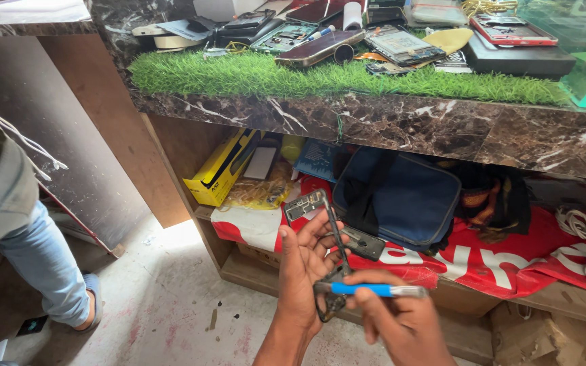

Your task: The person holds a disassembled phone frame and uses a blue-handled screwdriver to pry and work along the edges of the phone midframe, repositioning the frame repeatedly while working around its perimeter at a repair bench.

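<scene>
Phone frame (327, 251) in my left hand (304, 271), gripped upright below the marble counter edge (401, 125); my right hand (401, 322) closed on a blue-handled screwdriver (369, 290), laid crosswise against the frame. Behind: shelf with blue bag (401, 196), yellow box (220, 169), red banner (510, 261)

Dark marble worktop (401, 129) with a strip of fake green grass (320, 78) and many opened phones (320, 46) on top. Below, a shelf with a yellow box (220, 169), blue bag (401, 196) and red cloth (510, 261).
</scene>
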